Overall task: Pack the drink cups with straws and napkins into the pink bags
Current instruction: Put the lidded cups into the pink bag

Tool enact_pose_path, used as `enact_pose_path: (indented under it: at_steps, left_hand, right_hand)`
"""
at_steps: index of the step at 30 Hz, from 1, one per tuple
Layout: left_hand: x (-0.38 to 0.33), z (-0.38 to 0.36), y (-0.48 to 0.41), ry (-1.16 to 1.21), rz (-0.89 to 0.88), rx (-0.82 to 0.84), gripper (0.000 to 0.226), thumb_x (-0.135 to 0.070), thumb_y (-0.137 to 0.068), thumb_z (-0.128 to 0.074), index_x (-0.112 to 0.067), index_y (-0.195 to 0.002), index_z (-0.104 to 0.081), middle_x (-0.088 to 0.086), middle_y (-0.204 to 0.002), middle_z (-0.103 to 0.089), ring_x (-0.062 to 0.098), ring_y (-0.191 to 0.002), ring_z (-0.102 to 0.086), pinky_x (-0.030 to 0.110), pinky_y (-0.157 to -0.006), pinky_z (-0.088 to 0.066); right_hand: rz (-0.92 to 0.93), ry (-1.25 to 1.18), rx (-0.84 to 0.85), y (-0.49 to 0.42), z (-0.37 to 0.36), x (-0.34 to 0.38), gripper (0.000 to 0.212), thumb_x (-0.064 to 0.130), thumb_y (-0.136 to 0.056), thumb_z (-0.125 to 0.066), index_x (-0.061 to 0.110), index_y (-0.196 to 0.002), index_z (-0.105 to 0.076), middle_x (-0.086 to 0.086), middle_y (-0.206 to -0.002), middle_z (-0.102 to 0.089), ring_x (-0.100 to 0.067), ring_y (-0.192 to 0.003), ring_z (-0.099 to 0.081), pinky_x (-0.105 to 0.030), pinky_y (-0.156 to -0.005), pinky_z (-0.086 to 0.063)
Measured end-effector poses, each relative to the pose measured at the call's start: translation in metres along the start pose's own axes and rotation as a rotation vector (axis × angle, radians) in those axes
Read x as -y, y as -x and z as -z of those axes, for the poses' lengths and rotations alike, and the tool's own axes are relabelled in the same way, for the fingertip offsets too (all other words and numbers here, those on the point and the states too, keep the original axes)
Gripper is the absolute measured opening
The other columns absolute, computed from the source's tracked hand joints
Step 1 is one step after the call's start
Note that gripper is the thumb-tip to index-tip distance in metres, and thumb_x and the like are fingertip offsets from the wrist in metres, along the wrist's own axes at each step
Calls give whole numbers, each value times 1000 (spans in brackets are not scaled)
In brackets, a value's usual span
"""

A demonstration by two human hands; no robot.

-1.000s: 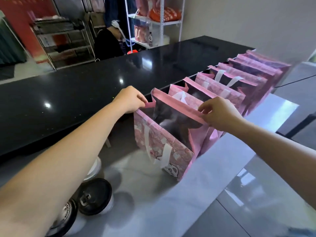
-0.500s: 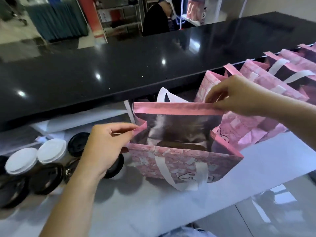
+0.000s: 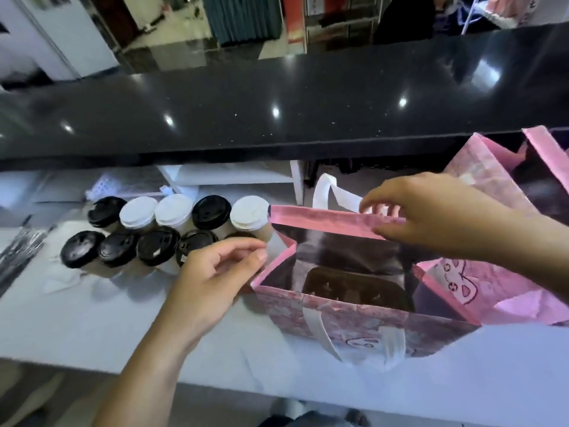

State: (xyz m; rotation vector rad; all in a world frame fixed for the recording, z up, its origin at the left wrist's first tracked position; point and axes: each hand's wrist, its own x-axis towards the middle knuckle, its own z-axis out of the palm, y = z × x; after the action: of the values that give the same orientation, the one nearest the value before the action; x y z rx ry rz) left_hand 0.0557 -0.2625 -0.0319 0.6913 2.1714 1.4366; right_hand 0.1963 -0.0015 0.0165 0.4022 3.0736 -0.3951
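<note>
- Change since half a second ago: left hand has let go of the near-left corner of the pink bag; fingers now loosely curled, holding nothing, just beside that corner.
- Bag stands by itself on the bench, mouth spread wide, dark lining visible. A dark flat shape lies at the bottom; cannot tell what it is.
- Judgement: bag is opened and ready for loading; no cup inside yet.
- Right hand pinches the bag's far rim, thumb under, fingers over, beside the white handle.
- Cups, black and white lids, stand in two rows left of the bag, nearest ones close to the left hand.
- Another pink bag stands behind right.
</note>
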Motion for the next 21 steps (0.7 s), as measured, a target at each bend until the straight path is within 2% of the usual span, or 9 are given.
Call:
enact_pose_path:
  at_steps: [2, 4, 6, 8, 11, 13, 16, 19, 21]
  left_hand:
    - [-1, 10, -5, -46, -22, -27, 15, -22, -89, -71, -29, -100, -78, 1, -99, -76, 15, -96, -71, 30, -89, -55]
    - [-3, 20, -17, -114, -40, -50, 18, -16, -91, -70, -28, -102, -77, -4, -98, -76, 10, -95, -70, 21, -86, -54]
    - [-1, 29, -38, -259, -39, -22, 20, -24, -90, -72, -31, -109, -73, -11, -104, -74, 1, -97, -67, 12, -84, -49]
    - [6, 32, -67, -419, -19, 73, 32, -39, -87, -74, -37, -117, -67, -15, -116, -66, 0, -106, -62, 21, -92, -48]
    - [16, 27, -107, -696, -3, 207, 65, -65, -70, -70, -43, -129, -55, -9, -131, -56, 16, -125, -53, 40, -106, -43]
    - [20, 19, -131, -895, -2, 268, 79, -65, -72, -70, -40, -143, -43, -4, -148, -44, 24, -137, -41, 47, -113, -35]
    - [26, 11, -163, -1057, -8, 307, 85, -53, -80, -73, -36, -152, -30, -2, -157, -33, 29, -141, -35, 44, -114, -32]
    - [33, 11, -188, -1144, 30, 402, 89, -57, -69, -77, -44, -146, -33, -2, -149, -39, 29, -134, -43, 43, -107, -40]
    - [38, 13, -201, -1157, 49, 449, 77, -63, -56, -78, -53, -124, -43, -3, -132, -51, 27, -119, -52, 44, -98, -48]
  right_hand:
    - [14, 4, -15, -7, -6, 3, 25, 35, -93, -62, 40, -116, -67, 17, -111, -69, -15, -96, -65, -38, -84, -55]
    - [-2, -38, -24, -12, -11, 5, 22, 33, -92, -62, 39, -112, -70, 16, -106, -72, -17, -96, -67, -41, -86, -56]
    - [-23, -69, -30, -15, -14, 5, 22, 29, -91, -62, 38, -108, -72, 16, -101, -73, -16, -94, -68, -41, -85, -56]
    - [-38, -78, -45, -16, -15, 4, 23, 24, -89, -63, 38, -104, -73, 19, -95, -72, -14, -92, -68, -41, -83, -56]
    - [-63, -81, -77, -17, -12, 4, 24, 20, -87, -64, 39, -99, -73, 22, -86, -67, -13, -88, -68, -39, -81, -56]
    - [-77, -81, -92, -18, -12, 3, 25, 19, -86, -64, 40, -98, -73, 21, -88, -69, -13, -88, -68, -39, -80, -56]
    - [-83, -51, -97, -15, -15, 2, 26, 20, -89, -62, 39, -104, -73, 19, -100, -71, -12, -93, -67, -38, -83, -55]
    - [-64, -20, -107, -11, -20, 2, 24, 24, -94, -61, 39, -109, -71, 18, -105, -69, -12, -95, -65, -35, -82, -53]
    - [-61, -16, -120, -11, -22, 2, 24, 25, -94, -61, 39, -111, -71, 18, -108, -69, -13, -96, -65, -35, -83, -53]
